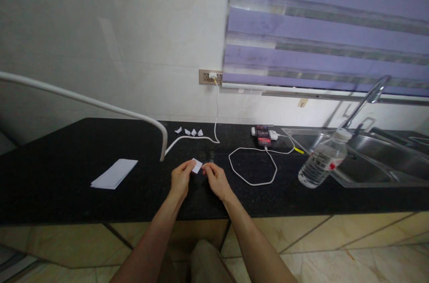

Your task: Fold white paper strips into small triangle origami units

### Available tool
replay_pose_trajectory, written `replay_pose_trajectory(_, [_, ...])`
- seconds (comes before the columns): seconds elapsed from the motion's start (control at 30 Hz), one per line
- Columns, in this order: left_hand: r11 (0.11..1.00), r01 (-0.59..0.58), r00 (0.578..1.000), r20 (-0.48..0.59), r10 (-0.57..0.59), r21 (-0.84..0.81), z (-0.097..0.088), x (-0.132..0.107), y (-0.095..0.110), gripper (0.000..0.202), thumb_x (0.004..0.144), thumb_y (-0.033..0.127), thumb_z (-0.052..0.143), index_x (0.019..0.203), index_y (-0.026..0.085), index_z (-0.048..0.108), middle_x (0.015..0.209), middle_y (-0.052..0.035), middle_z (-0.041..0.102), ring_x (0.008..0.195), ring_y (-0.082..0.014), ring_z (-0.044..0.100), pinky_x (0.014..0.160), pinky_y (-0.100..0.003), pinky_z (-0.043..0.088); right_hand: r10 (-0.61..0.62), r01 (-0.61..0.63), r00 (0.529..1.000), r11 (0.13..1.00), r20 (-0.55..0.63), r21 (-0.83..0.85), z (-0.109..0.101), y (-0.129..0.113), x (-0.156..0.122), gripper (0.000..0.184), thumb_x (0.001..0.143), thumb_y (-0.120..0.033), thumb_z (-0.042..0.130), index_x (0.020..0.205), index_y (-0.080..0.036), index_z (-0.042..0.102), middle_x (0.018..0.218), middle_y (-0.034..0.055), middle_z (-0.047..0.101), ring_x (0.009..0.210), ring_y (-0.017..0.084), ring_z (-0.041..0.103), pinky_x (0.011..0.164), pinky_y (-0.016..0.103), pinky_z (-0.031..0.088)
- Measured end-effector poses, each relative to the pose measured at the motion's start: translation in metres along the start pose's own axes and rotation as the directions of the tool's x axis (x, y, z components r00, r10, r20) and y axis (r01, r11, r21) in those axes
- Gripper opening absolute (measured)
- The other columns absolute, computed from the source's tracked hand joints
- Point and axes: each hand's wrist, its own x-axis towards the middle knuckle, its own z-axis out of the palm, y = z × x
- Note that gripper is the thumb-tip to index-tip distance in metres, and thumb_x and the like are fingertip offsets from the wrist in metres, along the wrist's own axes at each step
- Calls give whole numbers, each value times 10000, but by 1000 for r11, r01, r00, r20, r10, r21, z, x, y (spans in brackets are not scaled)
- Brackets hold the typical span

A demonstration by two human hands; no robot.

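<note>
I am working in a kitchen, and the fittings are giving it away. To my right, a steel sink (pixel 365 183) is sitting set into the long black table (pixel 60 185), its two basins (pixel 382 158) lying side by side, and a curved chrome tap (pixel 374 92) is rising at the back. Pale marbled cabinet fronts (pixel 268 235) are running along below. Ahead of me a glossy, light tiled wall (pixel 134 28) is reaching up, and a socket plate (pixel 205 77) is sitting just beside a lilac striped blind (pixel 301 24). Whether this kitchen is serving a home or a workplace, I am not managing to tell.
</note>
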Motion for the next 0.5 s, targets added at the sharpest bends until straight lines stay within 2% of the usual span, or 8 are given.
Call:
replay_pose_trajectory(0.17, [1000, 0, 1000, 4, 0, -1, 1, 1, 1, 285, 554, 317, 681, 757, 118, 675, 767, -55, 661, 705, -140, 557, 719, -273, 410, -20, 26, 999, 988, 39, -154, 5, 1, -2, 213, 797, -289, 437, 663, -171, 554, 653, -3, 524, 637, 117, 468, 624, 221, 369])
replay_pose_trajectory(0.33, [998, 9, 999, -44, -12, -68, 0, 4, -1, 301, 563, 344, 666, 755, 111, 667, 709, -45, 647, 641, -126, 542, 656, -262, 415, -12, 16, 999, 996, 50, -87, 3, 0, -2, 191, 789, -276, 438, 724, -170, 583, 689, 4, 553, 664, 123, 483, 634, 223, 378])
replay_pose_trajectory(0.5, [986, -59, 997, 60, 50, 156, 0, 2, 0, 329, 575, 376, 639, 780, 121, 675, 698, -38, 649, 641, -141, 543, 639, -258, 412, 81, -79, 996, 996, -45, 28, -1, -4, -1, 215, 772, -324, 450, 777, -163, 592, 662, -12, 546, 598, 105, 471, 579, 209, 376])
